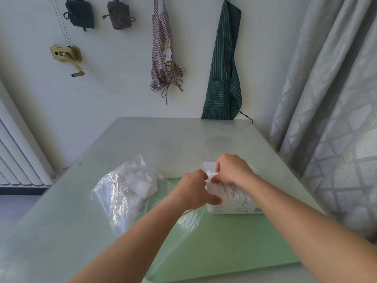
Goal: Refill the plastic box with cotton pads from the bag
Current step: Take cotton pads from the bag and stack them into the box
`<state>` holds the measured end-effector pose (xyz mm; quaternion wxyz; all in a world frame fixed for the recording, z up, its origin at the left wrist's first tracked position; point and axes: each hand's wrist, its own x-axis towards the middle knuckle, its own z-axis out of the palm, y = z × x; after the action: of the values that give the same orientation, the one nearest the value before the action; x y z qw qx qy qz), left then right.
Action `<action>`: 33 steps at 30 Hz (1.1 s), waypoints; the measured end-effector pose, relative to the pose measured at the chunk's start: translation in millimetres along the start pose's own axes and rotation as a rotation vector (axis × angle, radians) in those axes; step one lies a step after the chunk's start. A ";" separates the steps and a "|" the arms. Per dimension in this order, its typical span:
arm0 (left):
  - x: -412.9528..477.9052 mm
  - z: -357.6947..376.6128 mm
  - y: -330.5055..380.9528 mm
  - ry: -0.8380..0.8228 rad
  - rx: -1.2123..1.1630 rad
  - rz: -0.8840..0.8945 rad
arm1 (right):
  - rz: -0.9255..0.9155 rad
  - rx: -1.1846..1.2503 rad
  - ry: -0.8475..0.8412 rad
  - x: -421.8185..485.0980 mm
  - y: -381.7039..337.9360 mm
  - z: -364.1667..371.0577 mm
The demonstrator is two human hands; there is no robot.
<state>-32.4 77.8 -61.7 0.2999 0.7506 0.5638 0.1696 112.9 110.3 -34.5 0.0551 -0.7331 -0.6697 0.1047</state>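
While both hands work at the white rectangular plastic box (234, 208), which stands on the pale green mat (224, 242) on the grey table (163, 135), observe that thin white cotton pads (236, 193) stand in a row inside it. Your right hand (232, 170) curls its fingers onto the row. Your left hand (193, 188) appears to pinch its near end. The clear crinkled plastic bag (126, 188) lies just to the left and holds more pads. These pads are likely light, soft and compressible, so grip a stack across its flat faces and squeeze gently.
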 end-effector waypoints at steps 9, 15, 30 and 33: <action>-2.9 -0.2 -0.1 0.016 -0.018 -0.001 | -0.023 0.179 -0.141 7.5 10.1 -8.1; -4.2 -0.4 1.5 0.007 -0.026 0.004 | 0.013 0.145 -0.105 1.9 10.8 -1.0; -88.3 -40.5 3.5 0.260 0.108 0.206 | -0.215 0.291 0.132 -89.4 -13.4 -20.9; -123.2 -46.9 -9.3 0.319 0.285 0.176 | -0.331 0.388 0.059 -119.4 -30.0 -21.4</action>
<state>-104.9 -25.1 -21.6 0.0821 0.7954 0.5546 0.2302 79.0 -4.2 2.4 0.2306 -0.5919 -0.7461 0.1996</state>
